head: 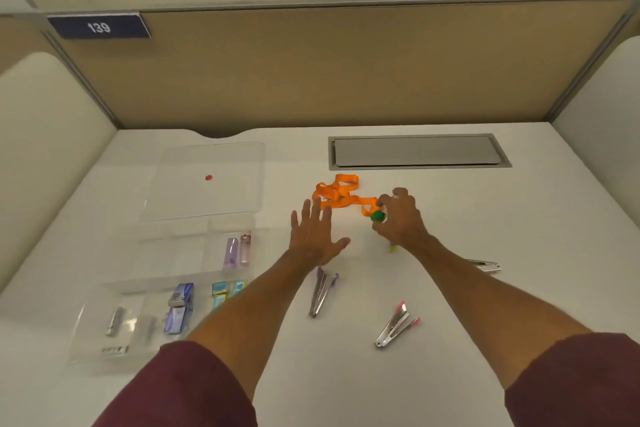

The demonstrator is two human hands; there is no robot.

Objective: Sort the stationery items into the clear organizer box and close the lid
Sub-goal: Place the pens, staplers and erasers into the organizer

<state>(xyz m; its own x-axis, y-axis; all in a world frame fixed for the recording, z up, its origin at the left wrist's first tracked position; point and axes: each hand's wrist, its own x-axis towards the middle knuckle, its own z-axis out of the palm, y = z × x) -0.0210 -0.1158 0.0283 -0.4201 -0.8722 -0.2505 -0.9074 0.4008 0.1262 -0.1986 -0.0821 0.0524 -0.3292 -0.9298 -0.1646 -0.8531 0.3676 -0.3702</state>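
Left hand [313,236]: palm down, fingers straight and spread, holding nothing. Its fingertips reach the near edge of the orange strap [341,194]; cannot tell whether they touch it. Right hand [398,218]: fingers curled, thumb and fingertips pinching the green piece [377,217] at the strap's end, and the rest of the strap lies bunched just beyond and left of those fingers on the white desk [485,218]. A small yellow-green tip [393,248] shows just below the right wrist, too hidden to identify. Three metal clips lie behind the fingers, toward the person: the purple-tipped clip [320,291] under the left wrist, the pink-tipped clip [398,324] between the forearms, and the plain clip [485,266] off to the right of the right forearm. The clear box [166,253] sits well left of the left fingers, its lid [180,194] open and lying flat beyond it, with a red dot [208,177] on the lid. Compartments hold two pale purple pieces [232,253], blue packets [180,305], teal packets [223,288] and a small metal piece [116,321]. A grey hatch [415,151] is set into the desk beyond the right fingers.
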